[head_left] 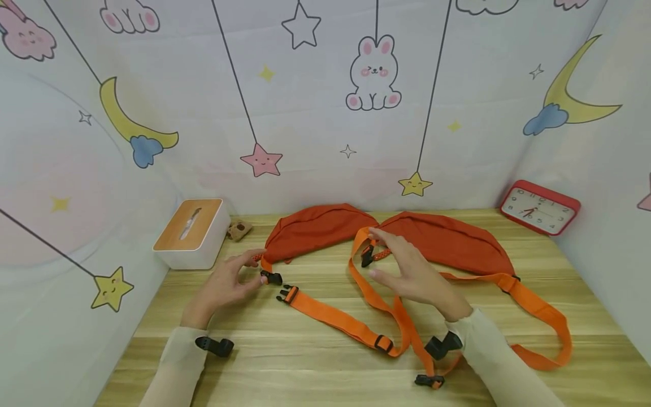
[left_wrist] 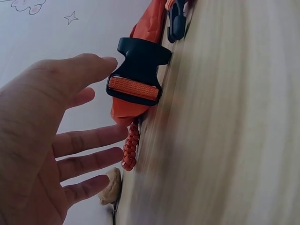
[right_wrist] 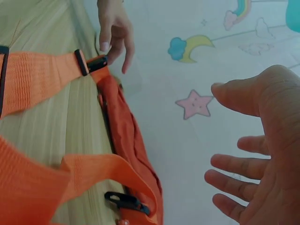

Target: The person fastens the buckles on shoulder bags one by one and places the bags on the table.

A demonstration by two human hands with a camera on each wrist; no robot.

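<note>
Two rust-red waist bags lie side by side, the left waist bag (head_left: 317,229) and the right waist bag (head_left: 447,240). At the left bag's end, my left hand (head_left: 229,285) has its fingers spread, the thumb tip right at the edge of a black buckle socket (left_wrist: 138,68). A braided zipper pull (left_wrist: 130,147) hangs by its fingertips. Just in front, the pronged buckle half (head_left: 287,294) on an orange strap (head_left: 330,316) lies apart from the socket. My right hand (head_left: 414,271), fingers loosely extended, hovers near a looped strap and another black buckle (right_wrist: 125,201).
A white tissue box (head_left: 190,257) with a wooden lid stands at the back left, beside a small brown plush figure (head_left: 239,230). At the back right sits a red clock (head_left: 540,207). Loose orange webbing (head_left: 551,325) curls along the right, and a black adjuster (head_left: 429,380) lies near the front.
</note>
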